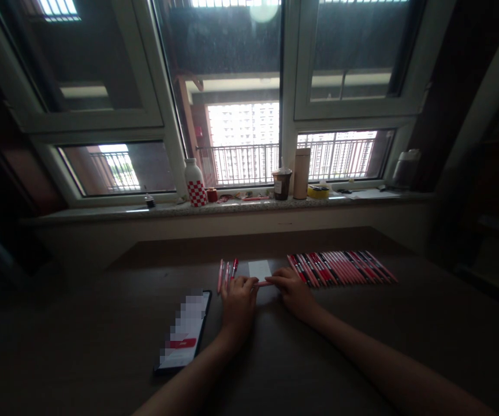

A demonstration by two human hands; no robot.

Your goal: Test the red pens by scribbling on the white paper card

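My left hand (239, 306) and my right hand (295, 293) meet near the middle of the dark table. Between their fingertips lies a slim pink pen (264, 283), held sideways, with one end in each hand. Just beyond it is a small white sheet (259, 270), flat on the table. Beside my left hand lie a few pink and red pens (220, 276), partly covered by the fingers. A long row of pink, red and black pens (340, 268) is laid side by side to the right of my right hand.
A phone (184, 335) with a lit screen lies left of my left forearm. Along the windowsill behind the table (167, 254) stand a red-checked white bottle (195, 184), a dark cup (281, 184), a tan cylinder (301, 173) and a yellow item (319, 192).
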